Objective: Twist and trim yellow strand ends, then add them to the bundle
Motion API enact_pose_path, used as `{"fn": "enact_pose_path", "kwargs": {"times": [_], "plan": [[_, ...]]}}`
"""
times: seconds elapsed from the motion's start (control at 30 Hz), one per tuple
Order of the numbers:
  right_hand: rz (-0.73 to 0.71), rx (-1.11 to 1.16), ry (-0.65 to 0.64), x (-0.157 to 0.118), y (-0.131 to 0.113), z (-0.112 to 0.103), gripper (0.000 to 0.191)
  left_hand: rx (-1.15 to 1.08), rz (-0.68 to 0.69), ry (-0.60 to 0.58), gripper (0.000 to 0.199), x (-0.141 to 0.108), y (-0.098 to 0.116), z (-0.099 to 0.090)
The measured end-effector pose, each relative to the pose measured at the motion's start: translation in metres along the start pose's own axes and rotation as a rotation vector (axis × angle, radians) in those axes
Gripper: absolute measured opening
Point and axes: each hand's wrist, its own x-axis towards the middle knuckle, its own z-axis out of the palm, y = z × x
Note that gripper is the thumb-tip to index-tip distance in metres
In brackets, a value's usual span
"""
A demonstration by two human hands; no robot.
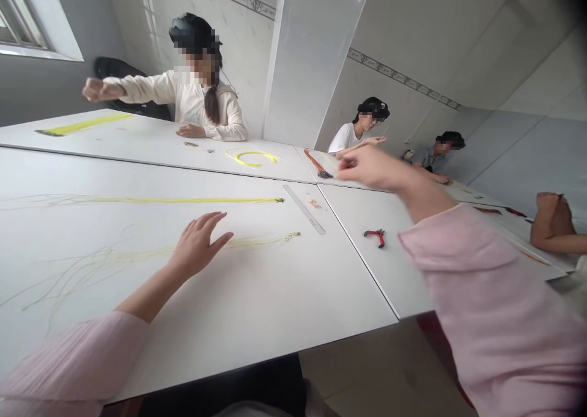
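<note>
My left hand (197,246) is open with its fingers spread, just over or on a loose bunch of pale yellow strands (257,242). Beyond it a tighter bundle of yellow strands (206,200) lies nearly straight across the white table (257,307), with small dark ends at its right. My right hand (373,167) is raised at the right, its fingers curled together and slightly blurred. Whatever those fingers may pinch is too small or hidden to make out. Red-handled pliers (376,238) lie on the table below that hand.
A clear ruler (305,209) and small copper-coloured pieces (314,203) lie right of the strands. Farther back are a yellow coil (250,161), an orange bundle (316,162) and a wide yellow bundle (87,123). A person (215,108) sits opposite; others sit at the right.
</note>
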Motion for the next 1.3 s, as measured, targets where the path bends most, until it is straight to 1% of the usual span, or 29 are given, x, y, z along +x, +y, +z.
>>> {"fn": "enact_pose_path", "kwargs": {"times": [0.03, 0.07, 0.1, 0.13, 0.2, 0.27, 0.33, 0.4, 0.47, 0.5, 0.6, 0.67, 0.73, 0.87, 0.97, 1.17, 1.23, 1.3], "plan": [[-0.051, 0.028, -0.091, -0.008, -0.018, 0.02, 0.013, -0.118, -0.064, 0.033, 0.054, 0.002, 0.007, -0.004], [-0.138, 0.117, -0.258, -0.015, -0.034, 0.042, 0.01, -0.241, -0.118, 0.057, 0.051, 0.003, 0.015, -0.008], [-0.201, 0.242, -0.39, -0.022, -0.046, 0.065, 0.006, -0.357, -0.155, 0.086, 0.048, 0.004, 0.021, -0.011], [-0.2, 0.368, -0.457, -0.028, -0.055, 0.088, 0.007, -0.461, -0.173, 0.101, 0.045, 0.004, 0.026, -0.013], [-0.144, 0.559, -0.497, -0.038, -0.063, 0.132, 0.009, -0.581, -0.183, 0.114, 0.039, 0.003, 0.03, -0.014], [-0.035, 0.727, -0.485, -0.046, -0.061, 0.168, 0.01, -0.625, -0.195, 0.099, 0.035, 0.001, 0.029, -0.012], [0.055, 0.853, -0.468, -0.055, -0.055, 0.193, 0.012, -0.651, -0.227, 0.084, 0.031, -0.003, 0.027, -0.009], [0.109, 0.914, -0.448, -0.064, -0.049, 0.206, 0.014, -0.688, -0.253, 0.072, 0.029, -0.008, 0.028, -0.007], [0.132, 0.908, -0.423, -0.072, -0.045, 0.211, 0.013, -0.704, -0.238, 0.056, 0.027, -0.012, 0.032, -0.004], [0.139, 0.894, -0.405, -0.075, -0.044, 0.212, 0.012, -0.69, -0.206, 0.054, 0.026, -0.013, 0.034, -0.004], [0.157, 0.859, -0.36, -0.081, -0.043, 0.21, 0.011, -0.547, -0.018, 0.09, 0.021, -0.017, 0.04, -0.001], [0.154, 0.861, -0.367, -0.083, -0.044, 0.209, 0.011, -0.431, 0.099, 0.131, 0.019, -0.017, 0.04, 0.0], [0.142, 0.888, -0.419, -0.084, -0.044, 0.208, 0.012, -0.367, 0.149, 0.156, 0.015, -0.017, 0.039, 0.001], [0.157, 0.976, -0.514, -0.087, -0.044, 0.208, 0.015, -0.373, 0.15, 0.154, 0.007, -0.017, 0.038, 0.001], [0.17, 1.004, -0.527, -0.088, -0.044, 0.208, 0.016, -0.41, 0.161, 0.134, 0.008, -0.017, 0.038, 0.0], [0.12, 0.977, -0.514, -0.091, -0.048, 0.206, 0.014, -0.457, 0.151, 0.088, 0.005, -0.018, 0.04, -0.003], [0.106, 0.96, -0.483, -0.092, -0.05, 0.206, 0.014, -0.497, 0.105, 0.055, 0.008, -0.017, 0.041, -0.004], [0.101, 0.955, -0.416, -0.092, -0.05, 0.207, 0.014, -0.581, 0.007, -0.006, 0.012, -0.016, 0.042, -0.006]]}}
